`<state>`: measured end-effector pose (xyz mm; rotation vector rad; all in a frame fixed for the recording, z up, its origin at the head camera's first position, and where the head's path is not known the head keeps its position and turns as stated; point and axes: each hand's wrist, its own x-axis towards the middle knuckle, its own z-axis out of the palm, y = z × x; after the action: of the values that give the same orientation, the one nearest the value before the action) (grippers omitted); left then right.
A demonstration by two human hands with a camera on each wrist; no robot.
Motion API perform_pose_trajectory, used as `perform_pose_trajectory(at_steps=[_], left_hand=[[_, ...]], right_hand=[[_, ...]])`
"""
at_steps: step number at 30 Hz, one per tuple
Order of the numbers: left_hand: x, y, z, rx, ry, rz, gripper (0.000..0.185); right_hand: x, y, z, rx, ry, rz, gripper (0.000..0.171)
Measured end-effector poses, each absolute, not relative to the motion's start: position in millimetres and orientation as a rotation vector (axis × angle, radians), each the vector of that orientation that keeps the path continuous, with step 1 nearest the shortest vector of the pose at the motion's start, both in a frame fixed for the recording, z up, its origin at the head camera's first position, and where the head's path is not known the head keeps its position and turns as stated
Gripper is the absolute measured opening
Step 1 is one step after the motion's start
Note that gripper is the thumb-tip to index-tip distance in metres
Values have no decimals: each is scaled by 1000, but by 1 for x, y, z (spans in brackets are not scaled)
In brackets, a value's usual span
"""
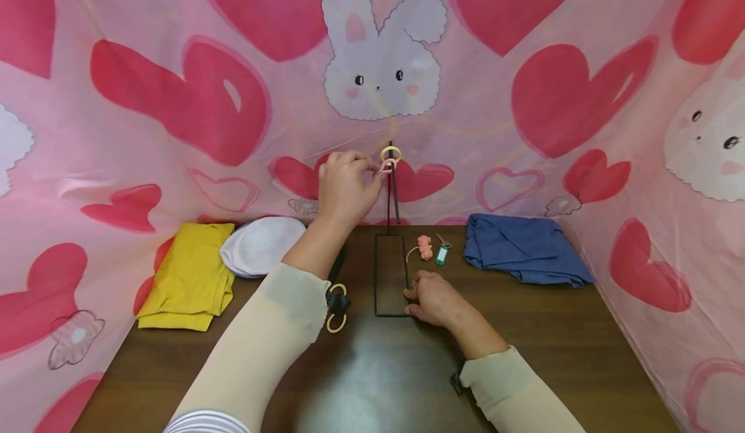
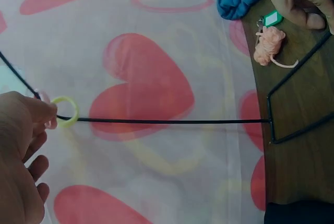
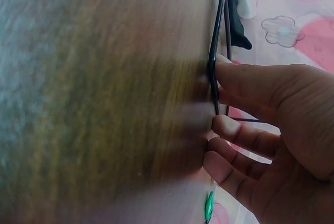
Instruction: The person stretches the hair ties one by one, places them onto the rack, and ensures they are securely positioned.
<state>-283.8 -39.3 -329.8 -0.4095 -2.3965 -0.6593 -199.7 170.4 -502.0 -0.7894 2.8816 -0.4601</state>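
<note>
Before heart-printed cloth [image 1: 471, 110], a brown table [image 1: 378, 375] bears a stand [image 1: 388, 234].

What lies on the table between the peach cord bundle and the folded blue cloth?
In the head view, a green tag lies between the cord bundle and the blue cloth, much nearer the bundle than the cloth.
</note>
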Motion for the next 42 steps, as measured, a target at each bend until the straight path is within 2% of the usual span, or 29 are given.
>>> perform_pose_trajectory(at_steps=[10, 20, 30, 42], left_hand=[[-296, -32, -329, -267, -2404, -620, 19], [-295, -41, -333, -220, -2434, -629, 19], [-273, -63, -355, -359, -2349, -742, 22], [-239, -90, -391, -643, -2219, -834, 14]], right_hand=[[-201, 165, -504, -813, 2884, -450, 37], [-201, 166, -501, -803, 2889, -441, 37], [-201, 170, -504, -799, 2890, -435, 37], [-199, 170, -505, -812, 2888, -441, 37]])
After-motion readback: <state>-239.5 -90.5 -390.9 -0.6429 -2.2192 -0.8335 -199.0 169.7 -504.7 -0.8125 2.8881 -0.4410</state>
